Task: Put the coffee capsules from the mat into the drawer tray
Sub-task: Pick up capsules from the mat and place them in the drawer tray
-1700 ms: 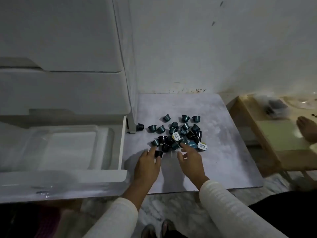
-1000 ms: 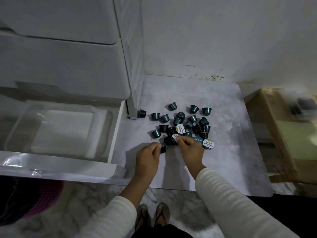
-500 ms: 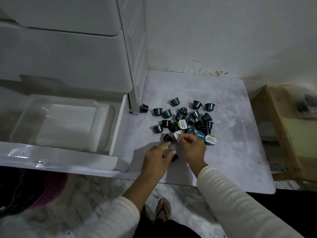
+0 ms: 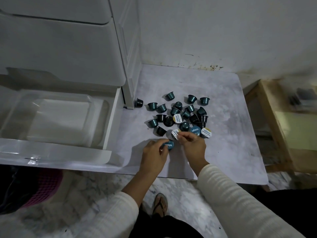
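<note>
This looks like a corner of a home, seen from floor level. A white plastic drawer unit (image 4: pixel 68 48) stands against a plain painted wall (image 4: pixel 223 28) that is stained and speckled along its foot. Its lowest drawer (image 4: pixel 56 152) is pulled out, with a clear tray (image 4: pixel 56 115) lying inside. The floor (image 4: pixel 82 200) is pale marble-patterned tile, and a grey mat (image 4: pixel 231 134) spread over it bears a scatter of coffee capsules (image 4: pixel 178 115), household goods rather than shop stock. A foot in a sandal (image 4: pixel 160 203) shows below, a pink mesh basket (image 4: pixel 42 188) sits at the left, and a low wooden stand (image 4: pixel 281 124) at the right
</note>
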The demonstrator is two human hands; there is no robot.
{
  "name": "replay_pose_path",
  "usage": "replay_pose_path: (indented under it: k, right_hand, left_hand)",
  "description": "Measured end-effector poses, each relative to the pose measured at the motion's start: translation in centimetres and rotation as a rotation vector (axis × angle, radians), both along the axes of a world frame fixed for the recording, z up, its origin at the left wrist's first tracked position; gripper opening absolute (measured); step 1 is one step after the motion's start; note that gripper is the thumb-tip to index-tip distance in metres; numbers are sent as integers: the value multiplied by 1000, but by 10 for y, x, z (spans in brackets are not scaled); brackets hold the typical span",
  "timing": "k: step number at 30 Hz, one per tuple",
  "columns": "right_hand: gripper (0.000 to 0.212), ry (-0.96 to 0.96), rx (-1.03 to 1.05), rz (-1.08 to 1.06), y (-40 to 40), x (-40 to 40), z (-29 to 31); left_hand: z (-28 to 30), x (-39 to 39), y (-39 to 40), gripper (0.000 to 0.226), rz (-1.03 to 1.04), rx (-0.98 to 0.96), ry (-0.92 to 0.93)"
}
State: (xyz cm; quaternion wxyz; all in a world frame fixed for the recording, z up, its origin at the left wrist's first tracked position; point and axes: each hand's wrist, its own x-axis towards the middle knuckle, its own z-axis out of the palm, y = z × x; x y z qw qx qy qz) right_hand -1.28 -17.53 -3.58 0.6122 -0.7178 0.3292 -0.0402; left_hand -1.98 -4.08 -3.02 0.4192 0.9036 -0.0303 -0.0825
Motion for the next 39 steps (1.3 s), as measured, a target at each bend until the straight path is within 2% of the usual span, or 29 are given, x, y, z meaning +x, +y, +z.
replay_pose_path:
  k: [5,9,11,15,20,27,33,39]
  right_hand:
    - [14,1,-31,3,-2,-3,-1]
    - [15,-11,12,-7,-4,-7,2]
    - [16,-14,26,-16,-6,-8,4]
    - [19,-40,49,-25,-11,-3,20]
    - [14,-151,109,7,-10,14,71]
    - [14,-229,84,274,16,39,145]
    - [12,-216,17,579,75,66,187]
    - [12,-149,27,787,160,96,197]
  left_hand:
    - [0,3,-4,23,101,-133,106]
    - [0,3,-7,22,201,-305,218]
    - [3,2,-7,22,224,-328,225]
    - [22,6,-4,24,209,-357,176]
    - [72,24,10,23,132,-395,74]
    - [148,60,80,22,32,-422,-75]
    - [193,97,178,26,-121,-213,-57]
    - [207,133,277,23,-269,-27,-9]
